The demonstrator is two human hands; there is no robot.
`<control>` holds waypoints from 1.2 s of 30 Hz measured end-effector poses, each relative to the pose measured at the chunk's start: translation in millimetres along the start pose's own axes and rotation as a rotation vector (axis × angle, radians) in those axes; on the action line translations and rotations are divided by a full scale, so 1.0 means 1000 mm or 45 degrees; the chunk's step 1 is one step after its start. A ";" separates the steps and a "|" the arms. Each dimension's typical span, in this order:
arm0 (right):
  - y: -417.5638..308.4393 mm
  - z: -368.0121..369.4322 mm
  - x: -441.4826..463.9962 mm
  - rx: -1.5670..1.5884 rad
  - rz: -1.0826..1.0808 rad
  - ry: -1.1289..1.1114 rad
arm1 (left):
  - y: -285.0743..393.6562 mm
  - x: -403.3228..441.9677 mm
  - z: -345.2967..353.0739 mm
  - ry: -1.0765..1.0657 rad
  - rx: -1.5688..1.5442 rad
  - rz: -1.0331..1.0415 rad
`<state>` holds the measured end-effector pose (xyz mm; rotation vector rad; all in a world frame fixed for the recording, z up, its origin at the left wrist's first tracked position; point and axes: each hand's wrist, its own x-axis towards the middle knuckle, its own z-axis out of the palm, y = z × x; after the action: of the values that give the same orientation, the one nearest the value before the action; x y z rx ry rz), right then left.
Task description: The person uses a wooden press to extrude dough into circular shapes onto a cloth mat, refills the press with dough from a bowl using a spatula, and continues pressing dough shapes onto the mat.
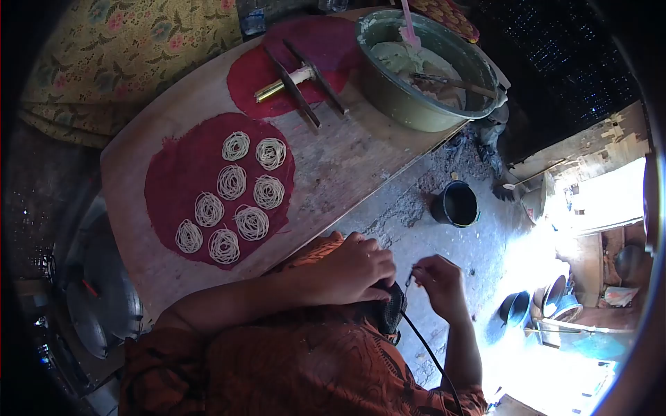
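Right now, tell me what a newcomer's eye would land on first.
Probably the eight pale, stringy coils on the round dark-red sheet toward the left of the wooden table. Then the big grey-green basin of pale paste at its far right, with a pink utensil in it.

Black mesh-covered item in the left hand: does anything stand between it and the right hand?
No solid obstacle shows between the black mesh-covered item and the right hand; only the thin cord pinched in that hand crosses the gap. The black cable runs off below.
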<state>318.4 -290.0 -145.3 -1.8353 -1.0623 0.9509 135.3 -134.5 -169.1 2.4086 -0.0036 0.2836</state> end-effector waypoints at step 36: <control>-0.012 -0.038 -0.046 -0.234 0.258 -0.854 | -0.007 -0.007 -0.011 -0.010 0.417 0.326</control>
<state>331.0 -337.4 -109.8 -1.8333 -1.4063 1.7144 127.2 -122.4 -167.4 2.7363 -0.2914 0.4195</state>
